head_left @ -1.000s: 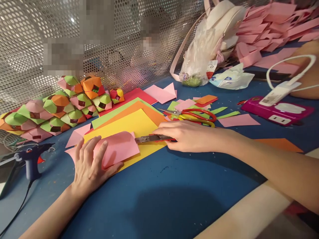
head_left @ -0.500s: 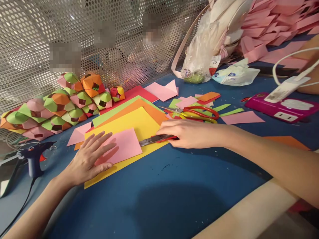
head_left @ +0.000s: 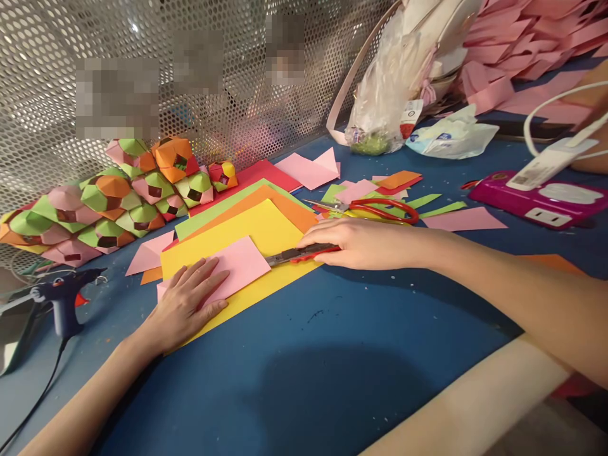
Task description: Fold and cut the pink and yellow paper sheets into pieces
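My left hand (head_left: 192, 301) lies flat with fingers stretched over a pink sheet of paper (head_left: 244, 259). That pink paper rests on a larger yellow sheet (head_left: 266, 225), above orange (head_left: 289, 209) and green (head_left: 209, 215) sheets. My right hand (head_left: 351, 244) is closed over the red handles of a pair of dark-bladed scissors (head_left: 285, 256); their tips are at the pink paper's right edge. How the fingers sit in the handles is hidden. Just behind my right hand lies a second pair of scissors (head_left: 384, 209) with red and yellow handles.
Folded paper modules (head_left: 114, 196) are stacked at the left by a perforated metal screen (head_left: 247, 69). A glue gun (head_left: 66, 297) stands on the blue table (head_left: 304, 354). Paper scraps (head_left: 356, 190), a magenta power strip (head_left: 536, 199), a tissue pack (head_left: 451, 136) and a bag (head_left: 446, 38) are behind.
My left hand has slid slightly right and pressed flatter on the pink paper, and more of that paper shows to its left. My right hand and the scissors have barely moved.
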A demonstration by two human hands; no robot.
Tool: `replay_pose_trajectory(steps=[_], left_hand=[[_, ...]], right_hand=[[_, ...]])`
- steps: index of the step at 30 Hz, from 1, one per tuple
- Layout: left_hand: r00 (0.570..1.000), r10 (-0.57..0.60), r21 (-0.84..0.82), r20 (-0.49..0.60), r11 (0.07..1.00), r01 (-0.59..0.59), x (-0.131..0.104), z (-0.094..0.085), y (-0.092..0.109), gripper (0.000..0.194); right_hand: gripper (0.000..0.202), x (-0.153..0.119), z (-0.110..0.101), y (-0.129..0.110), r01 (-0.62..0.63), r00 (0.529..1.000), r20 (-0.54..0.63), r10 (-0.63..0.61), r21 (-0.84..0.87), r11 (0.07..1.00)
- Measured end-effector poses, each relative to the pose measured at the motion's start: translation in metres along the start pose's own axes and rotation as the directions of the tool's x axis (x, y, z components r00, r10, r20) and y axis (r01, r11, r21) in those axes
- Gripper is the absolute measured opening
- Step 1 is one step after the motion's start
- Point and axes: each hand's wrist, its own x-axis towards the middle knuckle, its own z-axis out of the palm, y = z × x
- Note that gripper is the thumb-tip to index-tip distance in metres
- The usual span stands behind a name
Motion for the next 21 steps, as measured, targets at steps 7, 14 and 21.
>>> replay_pose_trajectory(steps=[7,14,21], left_hand=[[1.0,-0.002,0.022,0.029,1.0,0.001,0.0,0.003,0.003,0.052],[0.996,-0.029,0.051,0.081,0.998,0.025,0.002,-0.001,0.003,0.047],[0.996,0.064,0.047,0.056,0.997,-0.066,0.006,-0.002,-0.002,0.045]], right_hand=[[0.028,0.004,0.006,0.014,0.058,0.998,-0.016,-0.057,0.033,0.998],[0.029,0.0,0.013,0.021,0.128,0.99,-0.073,-0.123,0.073,0.989],[0.029,-0.005,0.017,0.019,0.133,0.982,-0.139,-0.124,0.052,0.99]])
